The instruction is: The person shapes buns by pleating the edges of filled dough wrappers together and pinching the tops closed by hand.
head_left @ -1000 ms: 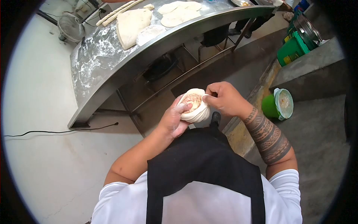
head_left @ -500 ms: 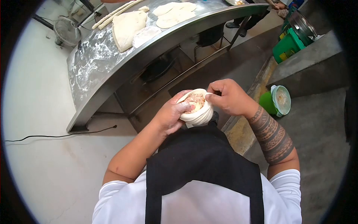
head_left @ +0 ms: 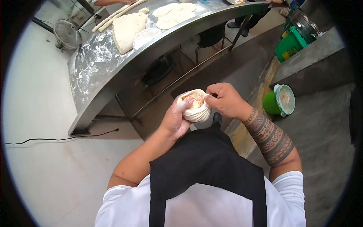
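A pleated dough wrapper (head_left: 199,114) is held up in front of my apron, its top open around a pinkish, lumpy filling (head_left: 197,100). My left hand (head_left: 177,117) cups the wrapper from the left, with the thumb pressed on the filling. On the right side, my right hand (head_left: 224,100) pinches the wrapper's rim between thumb and fingers. Pleats run round the side of the dough below the rim.
A floured metal table (head_left: 94,62) holds a dough slab (head_left: 128,31), flat dough rounds (head_left: 174,15) and long dough strips (head_left: 118,16). Another person's arm (head_left: 109,2) reaches in behind. Green buckets (head_left: 271,103) stand right; a cable (head_left: 72,139) and fan (head_left: 67,34) are left.
Both hands and the dough have shifted slightly, first right and then back left. My left thumb now lies deeper over the filling. At the far table edge, another person's arm shows more.
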`<state>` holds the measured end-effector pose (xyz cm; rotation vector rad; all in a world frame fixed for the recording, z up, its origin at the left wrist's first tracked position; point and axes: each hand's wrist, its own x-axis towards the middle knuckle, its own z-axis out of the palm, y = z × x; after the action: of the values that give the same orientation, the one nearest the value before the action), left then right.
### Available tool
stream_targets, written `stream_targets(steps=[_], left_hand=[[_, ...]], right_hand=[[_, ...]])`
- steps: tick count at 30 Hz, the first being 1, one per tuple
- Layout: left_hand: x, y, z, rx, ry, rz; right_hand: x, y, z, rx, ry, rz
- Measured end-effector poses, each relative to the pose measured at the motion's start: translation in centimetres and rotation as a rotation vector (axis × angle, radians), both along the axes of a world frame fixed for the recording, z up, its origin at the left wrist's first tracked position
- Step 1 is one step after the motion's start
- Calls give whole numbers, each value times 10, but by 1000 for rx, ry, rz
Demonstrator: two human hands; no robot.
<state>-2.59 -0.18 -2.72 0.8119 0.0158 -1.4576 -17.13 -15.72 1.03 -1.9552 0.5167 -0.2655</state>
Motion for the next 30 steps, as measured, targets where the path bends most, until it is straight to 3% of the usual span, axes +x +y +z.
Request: stream_targets(steps=[7,13,24,27,30], left_hand=[[8,4,-11,-59,-163,-106],[16,-3,4,-18,-162,-188],[26,-15,21,-64,-202,-388],[21,-21,2,-7,28,-212],[3,-19,-5,-18,-105,-56]], right_hand=[[-2,3,19,-243,105,15],[-3,-2,17,-235,139,107],[-8,-5,33,-174,140,49],[-9,-8,20,-156,126,33],[-10,-4,3,-123,87,6]])
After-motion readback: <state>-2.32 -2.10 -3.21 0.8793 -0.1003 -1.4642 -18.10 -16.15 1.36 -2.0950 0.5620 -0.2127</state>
